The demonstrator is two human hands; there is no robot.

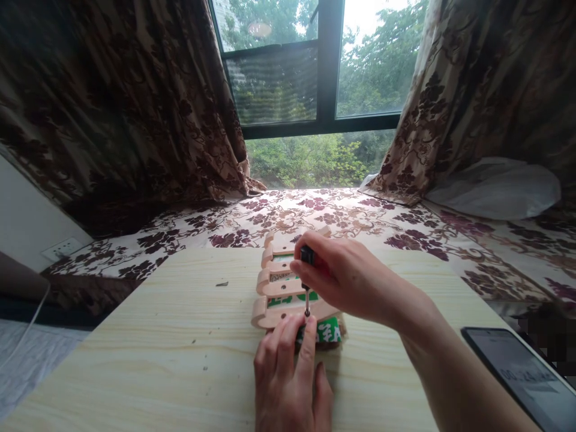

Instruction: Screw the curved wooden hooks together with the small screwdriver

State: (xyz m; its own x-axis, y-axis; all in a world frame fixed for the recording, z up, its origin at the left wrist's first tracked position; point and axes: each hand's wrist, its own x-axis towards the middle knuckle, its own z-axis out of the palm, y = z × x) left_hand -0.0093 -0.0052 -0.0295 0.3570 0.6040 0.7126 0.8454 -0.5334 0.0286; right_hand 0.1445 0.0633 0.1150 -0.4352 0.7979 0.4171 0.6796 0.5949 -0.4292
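My right hand [335,270] is closed around a screwdriver [307,257] with a dark handle, held upright. Its metal shaft points down to a dark screw [307,313] in the nearest slat of a pale wooden rack [275,289]. This rack has several slats with rounded, raised ends and dark holes or screw heads. At its near edge, my left hand [288,366] lies with fingers stretched forward, their tips touching the slat beside the screw and the thumb apart. Under the rack is a green-and-white printed package [330,331], partly hidden by the slats and fingers.
Small screws [222,284] and dark bits lie on the left of the light wooden table [148,336]. A phone [517,372] displaying digits rests at the right edge. Behind are a flower-patterned cloth [315,210], curtains [189,108], a window and a whitish plastic bag [499,187].
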